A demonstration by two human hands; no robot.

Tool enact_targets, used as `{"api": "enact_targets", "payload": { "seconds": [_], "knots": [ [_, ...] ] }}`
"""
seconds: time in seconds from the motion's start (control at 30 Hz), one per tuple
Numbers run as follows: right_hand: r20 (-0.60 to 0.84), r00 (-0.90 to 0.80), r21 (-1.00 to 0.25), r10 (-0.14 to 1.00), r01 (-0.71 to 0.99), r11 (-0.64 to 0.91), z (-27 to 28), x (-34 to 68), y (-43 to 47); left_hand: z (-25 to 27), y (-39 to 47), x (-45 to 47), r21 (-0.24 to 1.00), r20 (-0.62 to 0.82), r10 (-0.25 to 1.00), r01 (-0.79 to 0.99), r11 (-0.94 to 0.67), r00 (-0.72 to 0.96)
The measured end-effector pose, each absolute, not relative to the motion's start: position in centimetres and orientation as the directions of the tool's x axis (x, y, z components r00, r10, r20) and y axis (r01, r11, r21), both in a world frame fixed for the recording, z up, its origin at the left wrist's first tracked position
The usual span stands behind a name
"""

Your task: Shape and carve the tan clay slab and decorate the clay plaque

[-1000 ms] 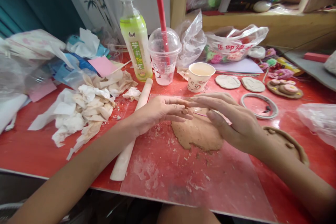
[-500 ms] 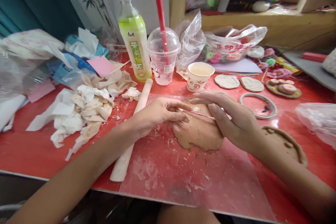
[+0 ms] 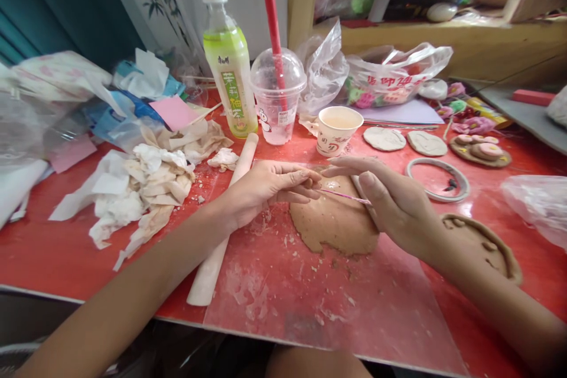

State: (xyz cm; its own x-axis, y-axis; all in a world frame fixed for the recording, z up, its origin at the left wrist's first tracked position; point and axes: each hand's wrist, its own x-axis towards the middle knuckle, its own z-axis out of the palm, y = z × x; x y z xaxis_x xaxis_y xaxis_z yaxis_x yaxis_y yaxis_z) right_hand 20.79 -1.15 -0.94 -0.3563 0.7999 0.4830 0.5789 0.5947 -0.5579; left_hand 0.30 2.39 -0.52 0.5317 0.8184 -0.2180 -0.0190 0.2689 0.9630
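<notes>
Left grip [image 3: 271, 188], as I watch it on the head view, is drawn together, thumb laid against the fingers, and it appears closed on the left end of a thin pink stick [image 3: 343, 195]; its own fingertips cover that end, so I can't tell how firmly it pinches. My right grip [image 3: 393, 192] is mostly spread, its fingers stretched out toward the left one and its thumb standing apart from them. The stick's other end reaches the edge of that palm below the thumb, and I can't tell whether it touches or merely passes in front.

What matters most to me here, I judge, is how the stick lies: it bridges the gap between the two grips, long axis running crosswise from left to right, its right end sitting slightly lower in the view. It points away from the left grip straight at the right palm, so neither hand is far from it. Beneath it I see a flat brown clay slab [image 3: 332, 225] on a clear sheet [image 3: 376, 319] over the red table [image 3: 44, 266], with a pale rolling pin [image 3: 213, 266] well left of the slab
</notes>
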Motion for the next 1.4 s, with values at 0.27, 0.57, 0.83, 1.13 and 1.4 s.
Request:
{"api": "enact_targets", "payload": {
  "seconds": [0.27,0.57,0.83,1.13,1.4],
  "knots": [
    [0.435,-0.353,-0.599,0.828,0.573,0.559,-1.1,20.7,-1.1,-0.4,2.2,0.5,0.965,-0.24,0.81,0.04,0.26,0.535],
    [0.4,-0.346,-0.634,0.849,0.565,0.529,-1.1,20.6,-1.1,-0.5,2.0,0.5,0.975,-0.204,0.823,0.036,0.218,0.53],
    [0.294,-0.13,-0.908,0.947,0.272,0.319,-1.5,20.4,-0.9,-0.2,2.2,0.5,0.982,-0.156,0.882,-0.029,0.188,0.445],
    [-0.241,-0.405,-0.935,0.882,-0.146,-0.323,-1.2,19.2,-1.2,0.2,1.6,0.8,0.988,-0.018,0.899,-0.131,0.084,0.437],
    [-0.271,-0.407,-0.858,0.873,-0.31,-0.41,-1.5,18.5,-1.6,0.1,1.2,0.9,0.991,-0.013,0.824,-0.101,0.085,0.566]
  ]
}}
